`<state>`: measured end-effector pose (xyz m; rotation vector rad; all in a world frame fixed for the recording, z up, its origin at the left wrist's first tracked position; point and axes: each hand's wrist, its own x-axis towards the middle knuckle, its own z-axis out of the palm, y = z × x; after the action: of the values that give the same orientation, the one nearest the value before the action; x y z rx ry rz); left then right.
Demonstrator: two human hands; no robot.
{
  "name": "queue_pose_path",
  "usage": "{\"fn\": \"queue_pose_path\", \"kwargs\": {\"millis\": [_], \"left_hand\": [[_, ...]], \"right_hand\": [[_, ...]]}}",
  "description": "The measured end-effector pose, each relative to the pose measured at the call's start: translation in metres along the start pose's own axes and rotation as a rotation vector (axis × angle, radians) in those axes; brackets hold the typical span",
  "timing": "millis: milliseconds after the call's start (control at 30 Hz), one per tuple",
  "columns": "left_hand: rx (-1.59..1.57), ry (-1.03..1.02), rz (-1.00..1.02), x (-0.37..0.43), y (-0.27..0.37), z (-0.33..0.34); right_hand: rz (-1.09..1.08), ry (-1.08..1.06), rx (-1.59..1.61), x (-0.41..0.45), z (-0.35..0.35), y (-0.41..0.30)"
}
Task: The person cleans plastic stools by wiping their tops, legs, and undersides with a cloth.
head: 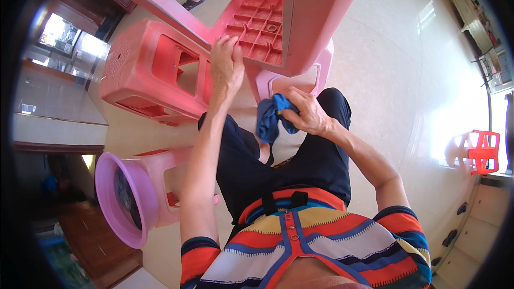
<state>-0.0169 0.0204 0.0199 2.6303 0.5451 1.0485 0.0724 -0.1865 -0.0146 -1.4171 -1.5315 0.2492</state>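
Observation:
A pink plastic stool [317, 16] lies tipped in front of me, its ribbed underside facing me. My left hand [227, 62] is at the stool's near left edge, fingers curled against it; the fingertips are partly hidden. In my right hand [307, 112] is a crumpled blue cloth [268, 118], hanging above the gap between my knees, just below the stool. Under the tipped stool stands a paler pink stool [326, 62]. To the left another pink plastic stool [132, 68] lies on its side.
A purple plastic basin [148, 204] with dark cloth in it rests at the lower left on a pale pink stool [170, 168]. A small red stool [484, 152] stands far right. Another person's foot in a dark sandal [193, 3] shows beyond the tipped stool. Shoes [450, 237] lie by the right-hand cabinets.

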Motion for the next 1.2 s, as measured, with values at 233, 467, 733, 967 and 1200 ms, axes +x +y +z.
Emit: {"fn": "queue_pose_path", "kwargs": {"millis": [233, 467, 733, 967, 1200], "left_hand": [[-1.288, 0.203, -0.539, 0.008, 0.106, 0.038], [-1.117, 0.394, -0.697, 0.028, 0.128, 0.044], [-1.272, 0.524, -0.768, 0.034, 0.037, 0.042], [-1.475, 0.183, -0.529, 0.027, -0.068, -0.009], [-1.437, 0.075, -0.613, 0.03, -0.05, -0.013]], "right_hand": [[0.575, 0.36, 0.257, -0.027, 0.004, 0.031], [0.63, 0.407, 0.254, -0.03, 0.001, 0.032], [0.659, 0.639, 0.419, -0.034, -0.011, 0.049], [0.602, 0.607, 0.429, 0.012, -0.028, 0.019], [0.358, 0.452, 0.04, 0.091, -0.02, 0.011]]}}
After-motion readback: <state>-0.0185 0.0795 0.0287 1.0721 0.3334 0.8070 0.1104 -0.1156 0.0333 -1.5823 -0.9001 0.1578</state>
